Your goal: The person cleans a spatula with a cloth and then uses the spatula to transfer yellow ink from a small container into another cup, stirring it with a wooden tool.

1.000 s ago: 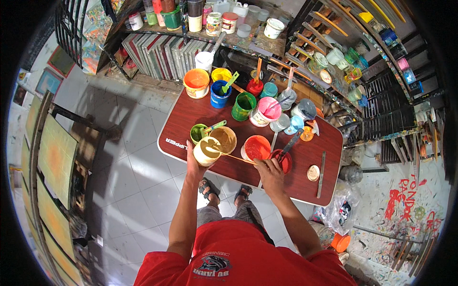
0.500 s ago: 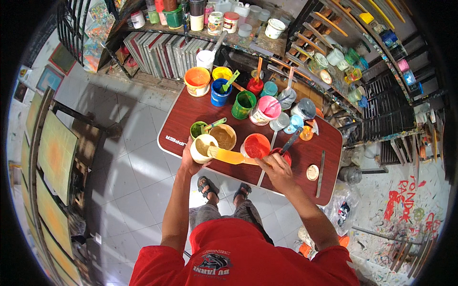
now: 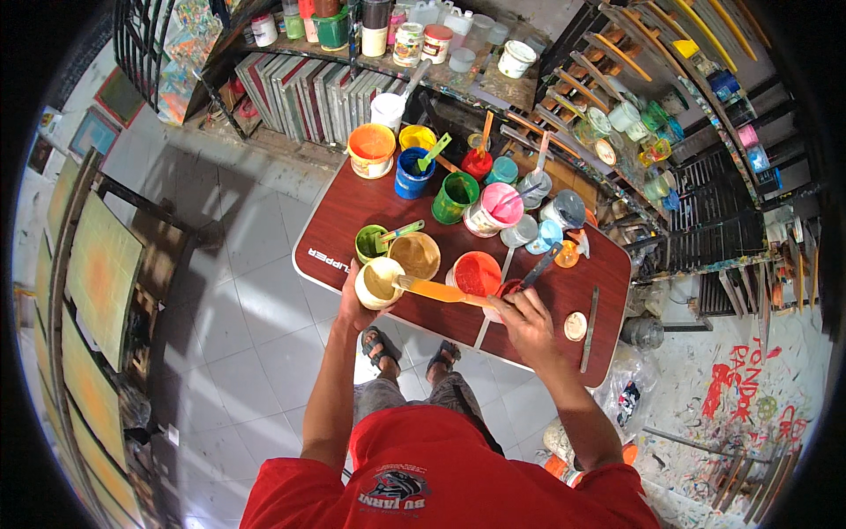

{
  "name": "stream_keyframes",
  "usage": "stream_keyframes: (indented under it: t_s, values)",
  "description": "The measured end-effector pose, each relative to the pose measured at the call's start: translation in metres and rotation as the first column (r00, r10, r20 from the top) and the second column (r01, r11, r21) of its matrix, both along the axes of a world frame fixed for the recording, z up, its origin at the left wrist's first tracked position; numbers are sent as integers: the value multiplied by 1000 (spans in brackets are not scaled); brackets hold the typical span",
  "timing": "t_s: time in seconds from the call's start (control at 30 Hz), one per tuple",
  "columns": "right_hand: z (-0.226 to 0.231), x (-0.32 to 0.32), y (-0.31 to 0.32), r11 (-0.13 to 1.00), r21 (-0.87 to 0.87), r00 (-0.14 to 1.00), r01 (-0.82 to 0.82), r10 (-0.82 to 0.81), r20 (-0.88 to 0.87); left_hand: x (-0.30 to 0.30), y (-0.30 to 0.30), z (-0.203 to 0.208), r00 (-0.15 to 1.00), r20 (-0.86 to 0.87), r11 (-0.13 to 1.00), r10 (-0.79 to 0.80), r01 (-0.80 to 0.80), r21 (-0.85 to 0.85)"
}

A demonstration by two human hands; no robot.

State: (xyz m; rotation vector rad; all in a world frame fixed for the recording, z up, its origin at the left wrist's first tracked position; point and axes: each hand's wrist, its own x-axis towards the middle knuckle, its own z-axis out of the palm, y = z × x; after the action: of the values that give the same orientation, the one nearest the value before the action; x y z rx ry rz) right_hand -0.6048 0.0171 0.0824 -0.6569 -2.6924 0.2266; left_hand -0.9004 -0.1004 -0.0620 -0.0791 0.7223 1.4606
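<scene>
My left hand (image 3: 352,309) is wrapped round a small white tub (image 3: 368,296) of tan paint, tilted at the table's near edge. In my right hand (image 3: 527,323) is the handle end of a yellow-orange spatula (image 3: 436,290). Its paint-smeared tip lies at the tub's right rim. Just behind the tub stand a green cup (image 3: 367,244) with a green-handled tool (image 3: 401,232) in it and a wider tub of brown paint (image 3: 428,250). A tub of red paint (image 3: 477,274) sits behind the spatula, near my right hand.
Several paint pots crowd the far side of the dark red table (image 3: 352,212), including an orange one (image 3: 371,167) and a pink one (image 3: 490,219). A round lid (image 3: 575,326) and a long flat strip (image 3: 590,331) lie at right. Shelves (image 3: 458,84) stand beyond.
My right hand has moved slightly right and toward me, drawing the spatula's tip from inside the tub to its right rim. My left hand keeps its hold. The whole view has shifted a little.
</scene>
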Motion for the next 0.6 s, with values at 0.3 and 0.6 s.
stream_keyframes:
  t_s: [0.3,0.6]
  values:
    - [-25,-11,-18,502,-822,958,269,-230,173,3,-1,-6,996,-24,996,86,-85,39]
    - [3,-9,-3,444,-788,903,427,-250,349,-3,-12,-24,995,-3,994,103,-103,26]
